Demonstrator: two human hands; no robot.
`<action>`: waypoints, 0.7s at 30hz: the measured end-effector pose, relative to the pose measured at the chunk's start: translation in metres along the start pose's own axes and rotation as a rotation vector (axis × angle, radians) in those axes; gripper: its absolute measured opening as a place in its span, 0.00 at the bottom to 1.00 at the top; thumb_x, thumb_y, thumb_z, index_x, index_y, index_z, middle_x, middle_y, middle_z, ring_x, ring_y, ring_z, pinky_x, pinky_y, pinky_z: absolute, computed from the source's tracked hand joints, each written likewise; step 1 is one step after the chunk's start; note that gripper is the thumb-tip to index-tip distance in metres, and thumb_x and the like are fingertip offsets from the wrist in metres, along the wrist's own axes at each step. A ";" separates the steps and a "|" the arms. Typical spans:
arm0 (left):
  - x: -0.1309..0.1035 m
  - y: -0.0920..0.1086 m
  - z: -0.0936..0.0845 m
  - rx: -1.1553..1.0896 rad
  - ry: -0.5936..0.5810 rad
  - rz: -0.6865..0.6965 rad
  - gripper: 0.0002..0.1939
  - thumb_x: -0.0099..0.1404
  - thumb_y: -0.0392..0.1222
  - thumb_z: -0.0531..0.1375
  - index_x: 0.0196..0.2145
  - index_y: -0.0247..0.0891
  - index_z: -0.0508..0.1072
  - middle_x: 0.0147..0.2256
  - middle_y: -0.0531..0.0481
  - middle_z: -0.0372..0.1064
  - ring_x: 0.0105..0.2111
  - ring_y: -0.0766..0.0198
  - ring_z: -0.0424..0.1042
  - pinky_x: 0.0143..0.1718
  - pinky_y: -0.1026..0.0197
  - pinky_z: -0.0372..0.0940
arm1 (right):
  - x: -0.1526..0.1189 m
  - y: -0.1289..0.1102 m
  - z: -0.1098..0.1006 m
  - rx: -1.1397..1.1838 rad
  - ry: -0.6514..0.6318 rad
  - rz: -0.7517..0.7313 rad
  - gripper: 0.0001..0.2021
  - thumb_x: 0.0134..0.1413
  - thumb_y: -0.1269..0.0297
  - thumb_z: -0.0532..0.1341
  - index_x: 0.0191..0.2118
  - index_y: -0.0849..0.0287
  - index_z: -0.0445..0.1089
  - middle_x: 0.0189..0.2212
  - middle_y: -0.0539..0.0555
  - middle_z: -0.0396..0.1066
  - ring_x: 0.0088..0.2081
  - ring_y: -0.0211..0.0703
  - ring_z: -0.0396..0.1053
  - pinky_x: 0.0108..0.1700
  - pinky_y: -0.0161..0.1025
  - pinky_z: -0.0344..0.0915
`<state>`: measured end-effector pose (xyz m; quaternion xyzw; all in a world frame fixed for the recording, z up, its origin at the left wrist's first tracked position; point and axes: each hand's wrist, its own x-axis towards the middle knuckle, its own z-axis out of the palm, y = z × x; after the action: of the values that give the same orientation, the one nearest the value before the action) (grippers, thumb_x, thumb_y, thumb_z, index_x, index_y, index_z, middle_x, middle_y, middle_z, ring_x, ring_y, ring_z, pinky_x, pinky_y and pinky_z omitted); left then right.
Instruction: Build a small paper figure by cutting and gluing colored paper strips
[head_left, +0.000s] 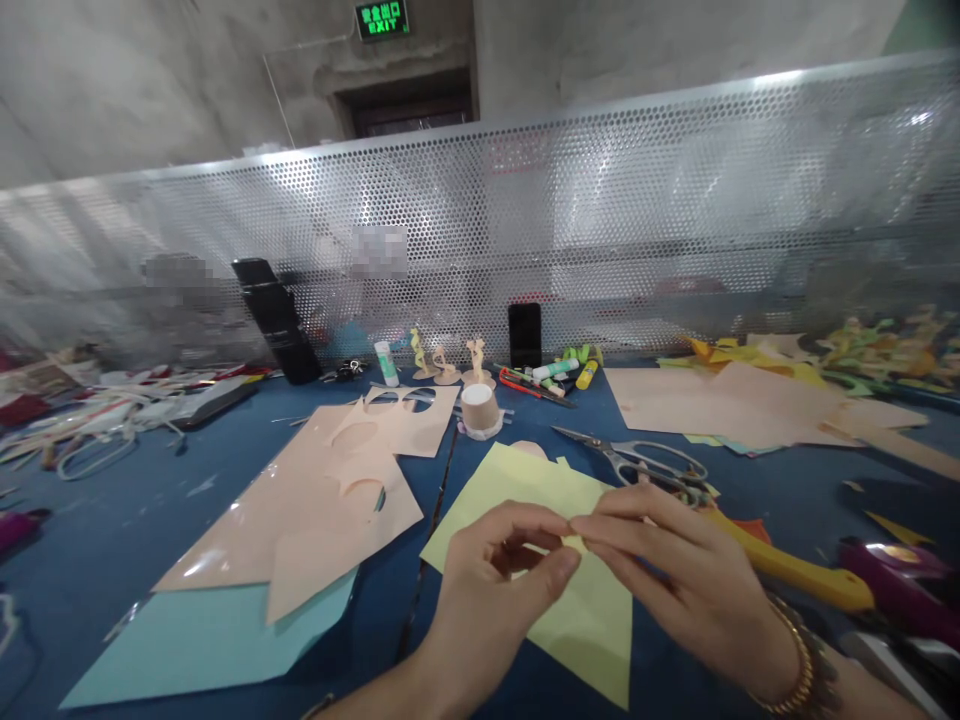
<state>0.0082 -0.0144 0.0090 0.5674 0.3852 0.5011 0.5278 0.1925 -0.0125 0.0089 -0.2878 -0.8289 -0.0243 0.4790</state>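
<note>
My left hand point(499, 590) and my right hand point(675, 570) meet fingertip to fingertip at the lower centre. Between them they pinch a small yellow paper piece point(574, 543), mostly hidden by the fingers. Beneath the hands lies a pale yellow-green paper sheet point(499, 490). Metal scissors point(615, 455) rest just behind my right hand, their blades pointing left. A small paper cup point(480, 410) stands beyond the sheet.
Peach sheets with round cutouts point(300, 500) overlap a light blue sheet point(217, 640) at left. A phone point(525, 335), a black bottle point(277, 320) and a glue stick point(386, 363) stand at the back. At right are more peach sheets point(720, 400) and a yellow-handled tool point(802, 570).
</note>
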 end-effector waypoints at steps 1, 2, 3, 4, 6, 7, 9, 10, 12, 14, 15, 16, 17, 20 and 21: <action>0.000 -0.001 0.000 -0.009 0.007 0.000 0.07 0.53 0.36 0.67 0.32 0.39 0.76 0.29 0.53 0.75 0.28 0.70 0.72 0.29 0.71 0.66 | 0.000 0.001 0.000 0.006 -0.010 -0.002 0.11 0.58 0.77 0.58 0.44 0.61 0.72 0.37 0.55 0.69 0.40 0.35 0.68 0.45 0.32 0.66; 0.001 -0.001 0.000 -0.022 0.021 -0.005 0.09 0.52 0.36 0.67 0.34 0.40 0.76 0.29 0.53 0.74 0.28 0.70 0.72 0.28 0.71 0.66 | -0.001 0.001 0.000 0.010 -0.012 0.000 0.10 0.58 0.77 0.58 0.43 0.61 0.72 0.37 0.55 0.68 0.40 0.35 0.68 0.45 0.32 0.66; 0.001 -0.001 -0.001 -0.030 0.036 -0.009 0.10 0.52 0.36 0.68 0.34 0.40 0.75 0.29 0.53 0.74 0.27 0.70 0.72 0.27 0.71 0.66 | 0.000 0.001 0.000 0.011 -0.009 0.005 0.10 0.58 0.77 0.58 0.42 0.61 0.72 0.36 0.54 0.68 0.39 0.35 0.68 0.45 0.31 0.65; 0.001 -0.001 -0.001 -0.028 0.046 -0.010 0.11 0.51 0.36 0.68 0.34 0.40 0.75 0.29 0.53 0.74 0.27 0.70 0.72 0.27 0.71 0.66 | 0.000 0.001 0.001 0.012 -0.003 0.008 0.09 0.57 0.76 0.59 0.42 0.61 0.72 0.36 0.54 0.68 0.39 0.34 0.68 0.45 0.31 0.65; 0.001 -0.001 -0.001 -0.008 0.050 -0.010 0.08 0.51 0.36 0.68 0.31 0.39 0.76 0.28 0.53 0.74 0.26 0.70 0.72 0.26 0.71 0.66 | 0.002 0.000 0.001 0.015 0.003 0.009 0.07 0.57 0.76 0.59 0.40 0.60 0.72 0.35 0.53 0.69 0.38 0.34 0.68 0.44 0.31 0.65; 0.001 -0.001 -0.001 -0.002 0.044 -0.015 0.06 0.52 0.37 0.68 0.30 0.39 0.77 0.27 0.52 0.74 0.25 0.70 0.71 0.26 0.71 0.66 | 0.002 0.000 0.001 0.016 0.002 0.009 0.07 0.58 0.75 0.59 0.39 0.60 0.72 0.35 0.53 0.69 0.38 0.34 0.68 0.45 0.31 0.65; 0.001 -0.001 -0.001 -0.026 0.021 -0.049 0.06 0.53 0.40 0.67 0.31 0.38 0.78 0.25 0.52 0.75 0.24 0.69 0.72 0.27 0.69 0.67 | 0.003 0.001 0.001 0.010 -0.009 0.005 0.06 0.58 0.74 0.59 0.39 0.59 0.72 0.35 0.53 0.69 0.38 0.35 0.68 0.45 0.33 0.65; 0.001 -0.001 0.000 -0.052 0.012 -0.071 0.07 0.54 0.42 0.67 0.32 0.39 0.79 0.24 0.51 0.75 0.24 0.68 0.73 0.27 0.68 0.68 | 0.003 0.001 0.001 0.004 -0.016 0.000 0.06 0.58 0.74 0.59 0.39 0.59 0.71 0.35 0.53 0.69 0.38 0.35 0.68 0.45 0.34 0.65; 0.001 -0.001 0.000 -0.106 0.000 -0.103 0.09 0.54 0.44 0.67 0.33 0.39 0.80 0.25 0.49 0.77 0.25 0.66 0.74 0.29 0.67 0.70 | 0.002 0.001 0.001 -0.007 -0.023 -0.012 0.07 0.59 0.74 0.58 0.40 0.59 0.71 0.35 0.53 0.69 0.38 0.36 0.68 0.44 0.34 0.65; 0.000 -0.001 0.001 -0.151 -0.003 -0.118 0.10 0.52 0.43 0.69 0.33 0.39 0.81 0.24 0.49 0.77 0.25 0.66 0.75 0.29 0.67 0.70 | 0.002 0.001 0.001 -0.007 -0.022 -0.022 0.07 0.60 0.74 0.58 0.41 0.58 0.71 0.35 0.53 0.69 0.37 0.35 0.68 0.44 0.34 0.65; 0.000 -0.001 0.001 -0.168 -0.005 -0.119 0.10 0.51 0.43 0.69 0.33 0.39 0.81 0.23 0.50 0.77 0.24 0.66 0.74 0.29 0.67 0.70 | 0.002 0.001 0.001 -0.008 -0.022 -0.026 0.07 0.60 0.74 0.57 0.41 0.58 0.70 0.35 0.52 0.69 0.37 0.35 0.68 0.44 0.34 0.64; 0.001 -0.001 0.001 -0.179 -0.005 -0.120 0.10 0.51 0.43 0.70 0.32 0.40 0.81 0.22 0.50 0.76 0.24 0.67 0.74 0.29 0.68 0.70 | 0.002 0.001 0.001 -0.012 -0.024 -0.030 0.07 0.60 0.74 0.57 0.41 0.58 0.70 0.35 0.52 0.70 0.37 0.35 0.68 0.44 0.34 0.64; 0.001 -0.001 0.001 -0.183 -0.003 -0.120 0.09 0.51 0.43 0.70 0.32 0.40 0.81 0.22 0.51 0.76 0.24 0.68 0.74 0.28 0.68 0.70 | 0.001 0.001 0.001 -0.017 -0.028 -0.032 0.07 0.60 0.74 0.57 0.40 0.58 0.70 0.35 0.52 0.70 0.37 0.35 0.68 0.44 0.35 0.64; 0.001 0.000 0.001 -0.171 0.010 -0.106 0.08 0.50 0.42 0.70 0.31 0.41 0.82 0.24 0.51 0.76 0.24 0.68 0.73 0.28 0.69 0.69 | 0.000 0.000 0.002 -0.045 -0.032 -0.029 0.07 0.59 0.75 0.58 0.40 0.58 0.69 0.35 0.51 0.70 0.37 0.36 0.68 0.45 0.36 0.64; 0.002 0.000 0.001 -0.168 0.010 -0.099 0.08 0.50 0.41 0.70 0.31 0.41 0.82 0.25 0.50 0.77 0.24 0.68 0.74 0.28 0.69 0.69 | -0.001 -0.001 0.002 -0.054 -0.030 -0.029 0.07 0.58 0.75 0.58 0.40 0.57 0.69 0.35 0.51 0.70 0.37 0.36 0.68 0.45 0.36 0.64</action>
<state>0.0099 -0.0132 0.0095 0.4988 0.3722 0.5078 0.5957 0.1908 -0.0126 0.0075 -0.2890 -0.8392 -0.0491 0.4580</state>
